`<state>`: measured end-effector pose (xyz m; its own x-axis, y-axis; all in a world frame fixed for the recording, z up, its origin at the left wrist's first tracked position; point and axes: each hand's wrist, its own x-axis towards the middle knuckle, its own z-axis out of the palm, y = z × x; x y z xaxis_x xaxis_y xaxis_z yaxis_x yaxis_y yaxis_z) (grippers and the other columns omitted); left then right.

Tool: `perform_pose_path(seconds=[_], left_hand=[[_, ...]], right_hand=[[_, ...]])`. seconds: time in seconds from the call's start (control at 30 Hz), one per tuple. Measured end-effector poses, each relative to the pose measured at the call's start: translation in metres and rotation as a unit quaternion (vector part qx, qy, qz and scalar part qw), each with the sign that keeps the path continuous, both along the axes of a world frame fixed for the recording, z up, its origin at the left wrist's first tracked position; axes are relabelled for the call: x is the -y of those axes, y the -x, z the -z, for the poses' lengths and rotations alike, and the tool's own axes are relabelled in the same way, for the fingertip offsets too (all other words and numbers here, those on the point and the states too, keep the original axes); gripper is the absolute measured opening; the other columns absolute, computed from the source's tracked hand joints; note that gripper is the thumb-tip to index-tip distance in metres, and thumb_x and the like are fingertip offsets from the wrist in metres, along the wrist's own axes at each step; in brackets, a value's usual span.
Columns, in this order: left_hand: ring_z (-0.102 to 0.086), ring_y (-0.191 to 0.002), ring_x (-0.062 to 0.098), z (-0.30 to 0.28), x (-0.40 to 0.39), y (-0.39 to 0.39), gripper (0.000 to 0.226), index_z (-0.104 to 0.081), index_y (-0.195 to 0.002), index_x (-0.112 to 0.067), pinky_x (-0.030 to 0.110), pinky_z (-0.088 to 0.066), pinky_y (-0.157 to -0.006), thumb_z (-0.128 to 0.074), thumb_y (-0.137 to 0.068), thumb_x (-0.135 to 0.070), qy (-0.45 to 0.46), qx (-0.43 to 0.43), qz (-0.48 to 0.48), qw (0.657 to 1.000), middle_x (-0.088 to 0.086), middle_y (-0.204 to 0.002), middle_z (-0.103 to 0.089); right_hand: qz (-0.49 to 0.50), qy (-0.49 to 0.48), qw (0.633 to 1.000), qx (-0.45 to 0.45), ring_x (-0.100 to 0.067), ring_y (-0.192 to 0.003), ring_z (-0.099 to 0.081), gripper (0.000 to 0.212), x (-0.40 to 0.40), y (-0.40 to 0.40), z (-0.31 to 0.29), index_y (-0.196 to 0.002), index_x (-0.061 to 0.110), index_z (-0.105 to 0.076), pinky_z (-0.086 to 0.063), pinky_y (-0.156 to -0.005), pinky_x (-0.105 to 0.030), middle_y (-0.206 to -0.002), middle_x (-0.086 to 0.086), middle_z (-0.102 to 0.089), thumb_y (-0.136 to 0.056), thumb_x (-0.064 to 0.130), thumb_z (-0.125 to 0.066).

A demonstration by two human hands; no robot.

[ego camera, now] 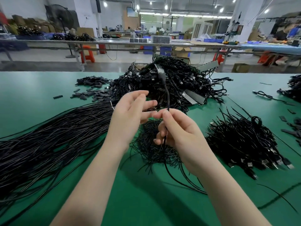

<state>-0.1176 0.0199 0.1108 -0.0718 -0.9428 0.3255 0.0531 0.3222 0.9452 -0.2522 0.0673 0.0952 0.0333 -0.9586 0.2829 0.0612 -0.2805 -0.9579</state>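
1. Cable (167, 95) (one thin black lead) rises upright from the right hand (177, 136). The thumb and forefinger pinch it and the lower fingers curl round the length beneath. Its tail drops under the right wrist to the green worktop (146, 201).
2. The left hand (130, 115) is open and holds nothing, with its fingers loosely spread just beside the right thumb. I cannot tell whether the fingertips touch the thumb.
3. Handling, as a judgement: the lead looks light and springy rather than limp, since it stands by itself above the pinch and curves over only near its thicker top end (blurred, so its kind is unclear). The smooth jacket could slide through a loose grip, so a firm fingertip pinch close to the end being worked suits it best. The loose tail may catch on other wires.
4. A mat of short wire offcuts (151, 149) lies under both hands. A long cable bundle (48, 136) stretches away left of the left hand. A big tangled heap (179, 79) sits beyond the hands, with small dark sleeves (92, 88) beyond the left hand. A pile of leads with USB plugs (241, 141) lies right of the right hand.
5. No brand, label or writing can be read on anything near the hands, and the background is too blurred to tell.
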Motion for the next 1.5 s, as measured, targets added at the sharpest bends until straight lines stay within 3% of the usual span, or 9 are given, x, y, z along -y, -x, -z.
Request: perform_pose_path(seconds=[0.27,0.43,0.6,0.77,0.9,1.07,1.2,1.33,1.5], left_hand=[[-0.073,-0.094,0.014,-0.012,-0.008,-0.007,0.043,-0.078,-0.090,-0.028,0.021,-0.057,-0.070,-0.038,-0.104,-0.038,-0.066,0.012,0.155,0.986,-0.001,-0.101,-0.076],[-0.074,-0.088,0.016,-0.018,-0.006,-0.018,0.047,-0.079,-0.080,-0.032,0.027,-0.058,-0.074,-0.037,-0.102,-0.040,-0.127,-0.069,0.191,0.971,0.004,-0.098,-0.076],[-0.061,-0.048,0.011,-0.027,-0.014,-0.029,0.038,-0.066,-0.065,-0.024,0.026,-0.054,-0.057,-0.045,-0.090,-0.043,-0.139,-0.154,0.344,0.916,-0.007,-0.052,-0.059],[-0.047,-0.035,0.011,-0.021,-0.020,-0.026,0.046,-0.056,-0.055,-0.025,0.021,-0.036,-0.044,-0.038,-0.092,-0.047,-0.114,0.146,0.420,0.889,-0.004,-0.039,-0.047],[-0.062,-0.057,0.012,-0.014,-0.017,-0.015,0.043,-0.066,-0.074,-0.027,0.024,-0.040,-0.058,-0.038,-0.099,-0.048,-0.082,0.343,0.340,0.872,-0.003,-0.061,-0.069],[-0.070,-0.101,0.011,-0.012,-0.012,-0.004,0.041,-0.075,-0.101,-0.027,0.029,-0.054,-0.089,-0.038,-0.096,-0.043,-0.123,0.064,0.250,0.958,-0.002,-0.104,-0.076],[-0.069,-0.105,0.019,-0.023,-0.017,-0.007,0.048,-0.072,-0.110,-0.015,0.025,-0.057,-0.080,-0.036,-0.095,-0.043,-0.167,-0.152,0.303,0.926,0.009,-0.111,-0.073],[-0.074,-0.084,0.018,-0.029,-0.026,-0.007,0.043,-0.080,-0.089,-0.019,0.027,-0.059,-0.075,-0.042,-0.089,-0.040,-0.160,-0.149,0.340,0.915,0.004,-0.088,-0.076],[-0.053,-0.039,0.016,-0.031,-0.032,-0.012,0.036,-0.074,-0.076,-0.017,0.023,-0.046,-0.050,-0.044,-0.090,-0.031,-0.103,-0.053,0.388,0.914,-0.003,-0.041,-0.052]], right_hand=[[-0.027,0.022,0.992,-0.123,-0.020,-0.054,-0.050,0.028,-0.004,-0.012,0.006,-0.082,0.022,-0.070,-0.042,-0.057,-0.039,-0.057,-0.003,-0.052,-0.101,0.026,-0.050],[-0.210,-0.101,0.968,-0.090,-0.017,-0.062,-0.059,0.023,-0.004,-0.007,0.010,-0.106,0.019,-0.067,-0.052,-0.068,-0.024,-0.068,0.000,-0.061,-0.102,0.025,-0.045],[-0.196,-0.174,0.929,-0.263,-0.012,-0.047,-0.047,0.046,0.004,0.020,0.013,-0.071,0.017,-0.068,-0.040,-0.051,-0.021,-0.053,0.001,-0.051,-0.081,0.059,-0.054],[-0.028,-0.150,0.929,-0.336,-0.011,-0.045,-0.027,0.058,0.003,0.067,-0.009,-0.061,0.015,-0.042,-0.029,-0.042,-0.013,-0.053,0.003,-0.034,-0.068,0.068,-0.064],[-0.025,-0.124,0.977,-0.172,-0.011,-0.045,-0.023,0.041,-0.010,0.077,-0.034,-0.057,0.021,-0.059,-0.027,-0.043,-0.014,-0.051,0.006,-0.031,-0.080,0.055,-0.057],[-0.196,-0.074,0.977,-0.039,-0.009,-0.048,-0.033,0.025,-0.023,0.042,-0.040,-0.090,0.020,-0.071,-0.030,-0.046,-0.016,-0.058,0.006,-0.041,-0.095,0.030,-0.048],[-0.248,-0.094,0.962,-0.069,-0.012,-0.049,-0.039,0.027,-0.014,0.015,-0.018,-0.088,0.016,-0.064,-0.036,-0.049,-0.017,-0.059,0.003,-0.042,-0.098,0.032,-0.044],[-0.251,-0.140,0.947,-0.141,-0.012,-0.049,-0.037,0.040,-0.004,0.021,-0.002,-0.074,0.019,-0.066,-0.034,-0.049,-0.018,-0.055,0.002,-0.039,-0.092,0.048,-0.047],[-0.077,-0.148,0.941,-0.293,-0.016,-0.049,-0.023,0.061,0.002,0.053,-0.008,-0.058,0.013,-0.043,-0.020,-0.050,-0.027,-0.052,0.001,-0.030,-0.072,0.069,-0.062]])
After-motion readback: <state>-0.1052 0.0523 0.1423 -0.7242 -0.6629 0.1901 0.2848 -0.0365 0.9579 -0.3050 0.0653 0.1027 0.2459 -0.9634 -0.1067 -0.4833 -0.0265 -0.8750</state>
